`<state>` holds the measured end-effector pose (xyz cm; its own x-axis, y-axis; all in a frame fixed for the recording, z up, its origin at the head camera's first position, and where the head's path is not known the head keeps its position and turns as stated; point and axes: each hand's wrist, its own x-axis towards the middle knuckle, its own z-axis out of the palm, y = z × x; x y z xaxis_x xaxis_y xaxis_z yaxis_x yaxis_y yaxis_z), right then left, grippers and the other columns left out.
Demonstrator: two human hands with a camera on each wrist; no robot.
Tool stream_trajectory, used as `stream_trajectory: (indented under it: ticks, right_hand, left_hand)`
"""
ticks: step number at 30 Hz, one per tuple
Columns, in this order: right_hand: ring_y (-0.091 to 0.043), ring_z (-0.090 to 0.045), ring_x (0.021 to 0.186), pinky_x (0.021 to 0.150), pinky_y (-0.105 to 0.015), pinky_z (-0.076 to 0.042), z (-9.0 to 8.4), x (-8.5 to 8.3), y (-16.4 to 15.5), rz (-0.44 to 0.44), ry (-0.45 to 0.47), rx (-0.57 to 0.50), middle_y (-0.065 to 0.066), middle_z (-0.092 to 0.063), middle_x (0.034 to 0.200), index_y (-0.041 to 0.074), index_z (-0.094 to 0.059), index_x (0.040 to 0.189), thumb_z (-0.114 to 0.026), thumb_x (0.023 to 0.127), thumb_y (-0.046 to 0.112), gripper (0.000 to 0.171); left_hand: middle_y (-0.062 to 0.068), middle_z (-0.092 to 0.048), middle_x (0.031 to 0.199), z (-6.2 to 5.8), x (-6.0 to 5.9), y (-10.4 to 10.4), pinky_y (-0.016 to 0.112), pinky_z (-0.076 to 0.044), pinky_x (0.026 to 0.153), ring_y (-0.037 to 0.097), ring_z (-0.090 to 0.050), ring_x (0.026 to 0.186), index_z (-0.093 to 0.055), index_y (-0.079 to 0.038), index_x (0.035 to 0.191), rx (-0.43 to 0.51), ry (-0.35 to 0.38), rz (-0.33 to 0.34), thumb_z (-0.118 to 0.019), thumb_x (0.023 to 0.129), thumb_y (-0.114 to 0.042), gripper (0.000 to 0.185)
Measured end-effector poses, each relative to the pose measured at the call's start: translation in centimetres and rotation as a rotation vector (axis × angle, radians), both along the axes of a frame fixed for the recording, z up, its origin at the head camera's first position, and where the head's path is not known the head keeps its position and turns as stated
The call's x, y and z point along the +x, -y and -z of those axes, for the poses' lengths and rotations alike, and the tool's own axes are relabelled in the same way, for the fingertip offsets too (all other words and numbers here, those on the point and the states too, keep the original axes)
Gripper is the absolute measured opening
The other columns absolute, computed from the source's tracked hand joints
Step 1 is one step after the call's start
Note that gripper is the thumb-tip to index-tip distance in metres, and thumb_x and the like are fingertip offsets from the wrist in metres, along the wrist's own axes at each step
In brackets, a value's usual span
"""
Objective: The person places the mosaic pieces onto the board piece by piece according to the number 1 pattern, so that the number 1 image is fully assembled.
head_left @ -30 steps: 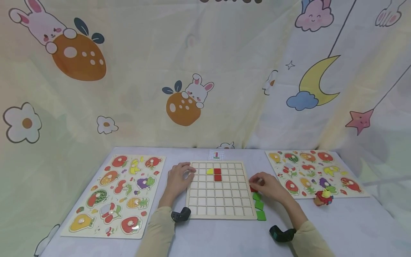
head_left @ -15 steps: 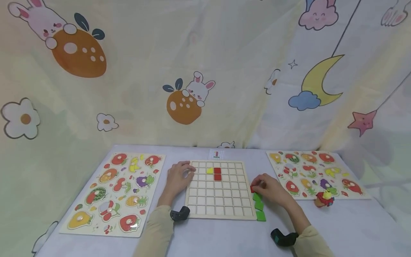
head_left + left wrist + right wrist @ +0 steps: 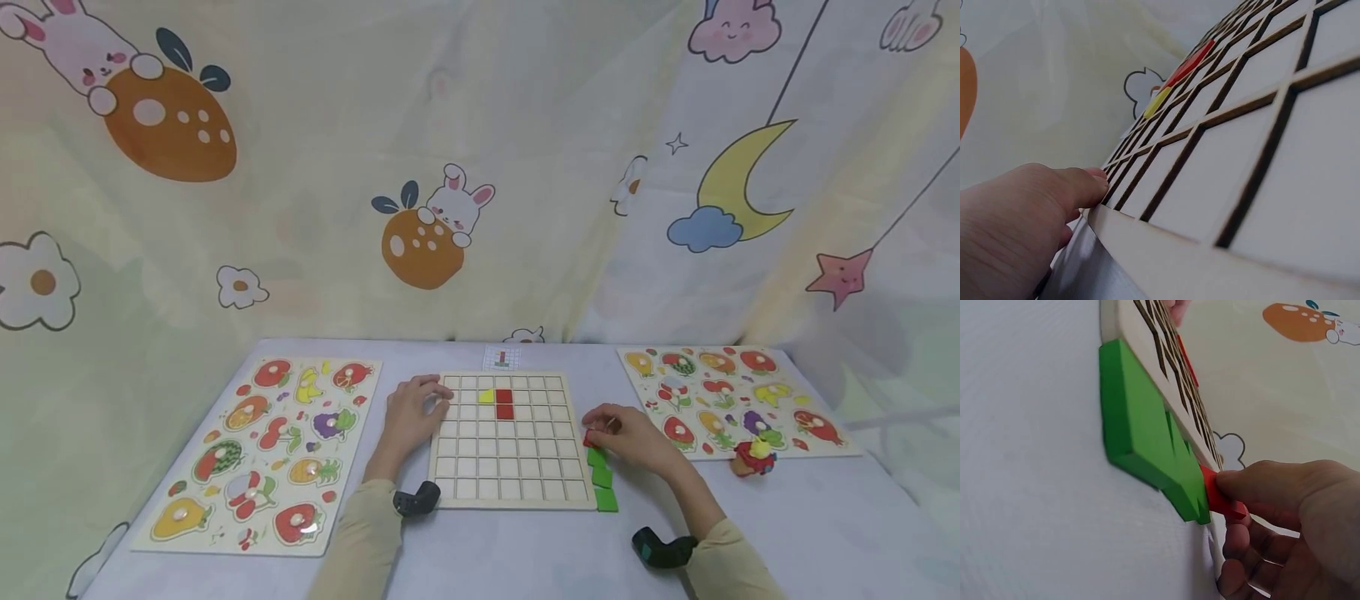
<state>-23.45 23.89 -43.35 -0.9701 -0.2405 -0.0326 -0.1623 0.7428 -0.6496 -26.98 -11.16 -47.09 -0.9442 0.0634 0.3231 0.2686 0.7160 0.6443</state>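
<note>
Two hands are at work on the table (image 3: 480, 550). My left hand (image 3: 411, 414) rests on the left edge of the wooden grid board (image 3: 510, 467), fingers loosely curled with the tips on the board's upper left corner cells, holding nothing. My right hand (image 3: 628, 435) sits just off the board's right edge and pinches a red tile (image 3: 1221, 497) between thumb and fingertips. Directly below that hand, three green tiles (image 3: 602, 478) lie in a column against the board's right side, the nearest touching the red tile. Beyond my left fingertips, a yellow piece (image 3: 487, 397) and two red squares (image 3: 505, 403) sit in the board's upper cells. Fruit puzzle boards lie well apart, one outside each hand (image 3: 262, 450) (image 3: 731, 400).
</note>
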Motion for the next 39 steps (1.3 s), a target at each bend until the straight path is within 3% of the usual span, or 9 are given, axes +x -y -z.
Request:
stream_trajectory:
  ticks: [6,14,30,39]
  right_hand:
    - [-0.017,-0.052,0.077,0.062,-0.025,-0.043,-0.5,0.1,-0.1,0.024,0.027,0.0,0.0,-0.06,0.082,0.013,-0.063,0.096,-0.062,0.088,0.016,0.009]
    - [-0.019,-0.053,0.076,0.058,-0.027,-0.047,-0.9,0.0,-0.3,0.09,0.037,-0.089,-0.006,-0.06,0.092,0.01,-0.056,0.103,-0.061,0.089,0.016,0.016]
    - [-0.02,-0.055,0.072,0.057,-0.026,-0.048,-0.4,-0.2,1.1,0.076,0.006,-0.209,-0.009,-0.062,0.095,0.008,-0.056,0.103,-0.06,0.089,0.015,0.016]
    - [-0.02,-0.056,0.079,0.062,-0.026,-0.048,0.0,-0.2,1.7,0.088,0.049,-0.224,-0.007,-0.063,0.101,0.011,-0.059,0.106,-0.062,0.09,0.022,0.02]
  left_hand:
    - [0.004,-0.059,0.13,0.3,-0.1,-0.1,0.054,-0.032,0.1,0.031,-0.05,0.118,-0.07,-0.024,0.093,0.018,-0.001,-0.003,-0.067,0.085,-0.021,0.009]
    - [0.004,-0.059,0.131,0.3,-0.2,-0.3,0.055,-0.032,0.1,0.032,-0.05,0.119,-0.07,-0.024,0.093,0.025,0.001,0.001,-0.067,0.085,-0.023,0.009]
    - [0.004,-0.059,0.13,0.1,-0.3,0.2,0.054,-0.032,0.1,0.031,-0.05,0.118,-0.07,-0.024,0.093,0.021,-0.01,-0.002,-0.067,0.085,-0.021,0.009]
    - [0.004,-0.058,0.131,0.3,-0.1,0.0,0.055,-0.032,0.101,0.032,-0.05,0.119,-0.07,-0.025,0.093,0.013,0.013,-0.004,-0.067,0.085,-0.021,0.009]
